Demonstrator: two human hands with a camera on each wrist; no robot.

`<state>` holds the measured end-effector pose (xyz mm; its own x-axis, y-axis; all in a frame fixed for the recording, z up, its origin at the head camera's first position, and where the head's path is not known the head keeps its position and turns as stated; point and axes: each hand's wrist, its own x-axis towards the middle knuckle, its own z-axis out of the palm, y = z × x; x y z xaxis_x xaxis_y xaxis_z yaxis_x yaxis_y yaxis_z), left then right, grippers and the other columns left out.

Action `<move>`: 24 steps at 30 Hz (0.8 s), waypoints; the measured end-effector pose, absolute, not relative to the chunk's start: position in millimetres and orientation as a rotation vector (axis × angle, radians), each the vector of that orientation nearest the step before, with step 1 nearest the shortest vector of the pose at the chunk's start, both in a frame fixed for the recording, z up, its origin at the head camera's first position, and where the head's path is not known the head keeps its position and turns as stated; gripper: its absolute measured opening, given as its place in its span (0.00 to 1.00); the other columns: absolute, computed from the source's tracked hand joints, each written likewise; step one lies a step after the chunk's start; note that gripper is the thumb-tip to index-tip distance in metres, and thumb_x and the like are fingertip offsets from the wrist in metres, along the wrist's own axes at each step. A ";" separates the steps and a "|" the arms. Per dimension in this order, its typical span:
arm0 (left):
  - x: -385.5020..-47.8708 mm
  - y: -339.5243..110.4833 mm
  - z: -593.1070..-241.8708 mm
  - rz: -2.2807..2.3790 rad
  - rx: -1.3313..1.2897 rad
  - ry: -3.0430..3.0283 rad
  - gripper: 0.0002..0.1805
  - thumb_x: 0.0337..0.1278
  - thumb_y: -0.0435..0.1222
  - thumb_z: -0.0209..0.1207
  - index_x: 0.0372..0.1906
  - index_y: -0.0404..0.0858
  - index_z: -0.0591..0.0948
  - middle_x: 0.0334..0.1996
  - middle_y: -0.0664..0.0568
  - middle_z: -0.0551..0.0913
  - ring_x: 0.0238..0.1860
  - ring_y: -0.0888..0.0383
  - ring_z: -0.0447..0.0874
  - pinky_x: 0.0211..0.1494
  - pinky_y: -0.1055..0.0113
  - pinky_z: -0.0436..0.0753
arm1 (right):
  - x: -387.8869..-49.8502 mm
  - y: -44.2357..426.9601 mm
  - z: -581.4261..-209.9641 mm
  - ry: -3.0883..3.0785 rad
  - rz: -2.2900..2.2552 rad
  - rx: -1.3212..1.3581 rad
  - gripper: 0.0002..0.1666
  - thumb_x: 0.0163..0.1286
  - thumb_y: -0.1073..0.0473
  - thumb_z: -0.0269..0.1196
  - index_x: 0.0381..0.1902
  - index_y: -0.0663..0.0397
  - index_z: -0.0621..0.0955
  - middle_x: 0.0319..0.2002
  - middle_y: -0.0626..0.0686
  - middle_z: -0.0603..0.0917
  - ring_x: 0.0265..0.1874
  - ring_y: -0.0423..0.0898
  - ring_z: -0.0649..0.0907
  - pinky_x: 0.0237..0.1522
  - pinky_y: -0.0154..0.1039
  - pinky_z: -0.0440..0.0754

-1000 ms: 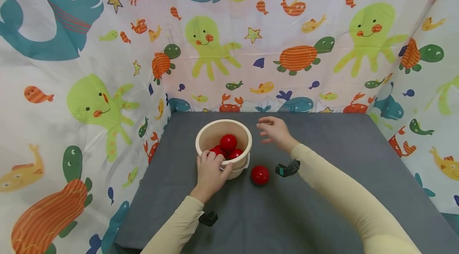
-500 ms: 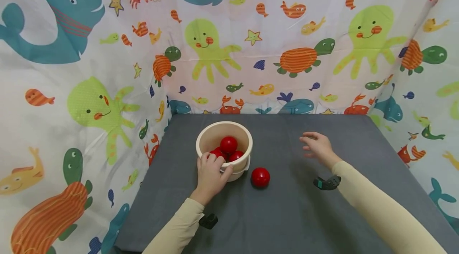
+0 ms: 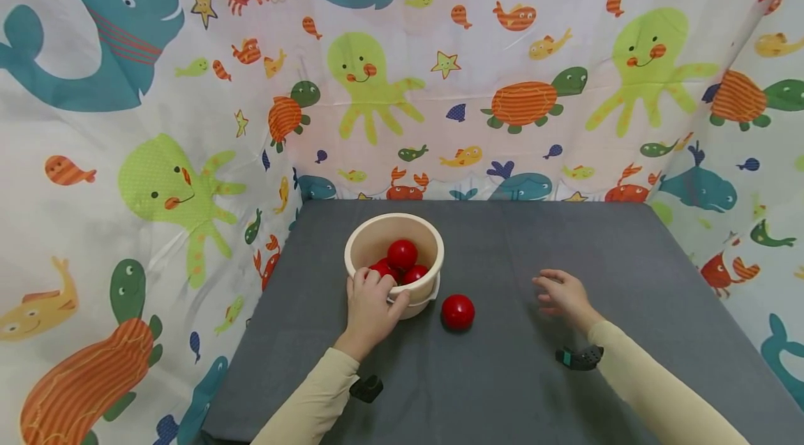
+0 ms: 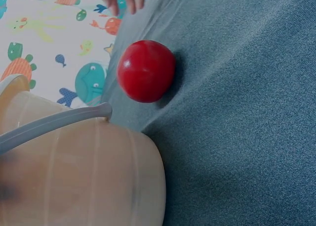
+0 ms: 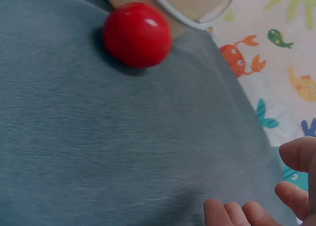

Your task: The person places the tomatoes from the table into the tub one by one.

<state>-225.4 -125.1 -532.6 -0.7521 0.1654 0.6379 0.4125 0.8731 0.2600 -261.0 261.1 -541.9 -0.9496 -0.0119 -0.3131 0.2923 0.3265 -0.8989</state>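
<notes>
A cream bucket (image 3: 402,225) with a pale handle (image 4: 59,124) stands on the table, several glossy red balls (image 3: 402,254) inside it. My left hand (image 3: 372,309) grips its near rim, fingers hooked over the edge and thumb on the outside. Just right of the bucket, another red ball (image 3: 458,312) lies on the cloth; it also shows in the right wrist view as a round red ball (image 5: 137,35). Farther right, my right hand (image 3: 565,297) hovers above the table with loosely bent fingers and nothing in them.
Dark grey cloth covers the table (image 3: 502,389). A white curtain (image 3: 402,145) printed with sea animals hangs behind it and along both sides. Each wrist carries a small black camera (image 3: 579,359).
My right hand has moved from beside the bucket to the right, then lower and nearer to me. The left hand keeps its grip on the rim. The loose ball stays put.
</notes>
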 end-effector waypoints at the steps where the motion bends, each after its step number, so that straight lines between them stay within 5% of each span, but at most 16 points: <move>1: -225.3 -125.1 -532.9 -0.515 -0.415 -2.411 0.12 0.56 0.47 0.59 0.24 0.44 0.76 0.29 0.47 0.79 0.48 0.43 0.74 0.55 0.44 0.70 | -259.0 259.7 -545.2 2.326 -1.666 0.253 0.38 0.80 0.48 0.51 0.76 0.68 0.58 0.73 0.75 0.65 0.65 0.70 0.77 0.51 0.52 0.88; 14: -224.4 -124.7 -532.1 -0.512 -0.401 -2.438 0.12 0.56 0.48 0.59 0.27 0.44 0.78 0.31 0.46 0.81 0.50 0.44 0.74 0.56 0.44 0.71 | -245.2 230.1 -568.4 2.217 -1.720 0.257 0.38 0.78 0.50 0.56 0.76 0.66 0.61 0.70 0.74 0.69 0.44 0.46 0.85 0.45 0.50 0.89; 24: -224.5 -124.6 -532.1 -0.509 -0.404 -2.421 0.13 0.56 0.48 0.58 0.26 0.44 0.77 0.29 0.46 0.79 0.49 0.44 0.74 0.55 0.44 0.70 | -246.2 198.8 -570.7 2.181 -1.715 0.210 0.36 0.77 0.51 0.57 0.73 0.66 0.65 0.68 0.74 0.72 0.50 0.56 0.85 0.46 0.53 0.88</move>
<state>-224.5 -124.6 -532.1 -0.7584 0.1601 0.6319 0.4012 0.8787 0.2588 -246.2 198.8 -570.7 -0.9251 -0.1020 -0.3658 0.3315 0.2532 -0.9089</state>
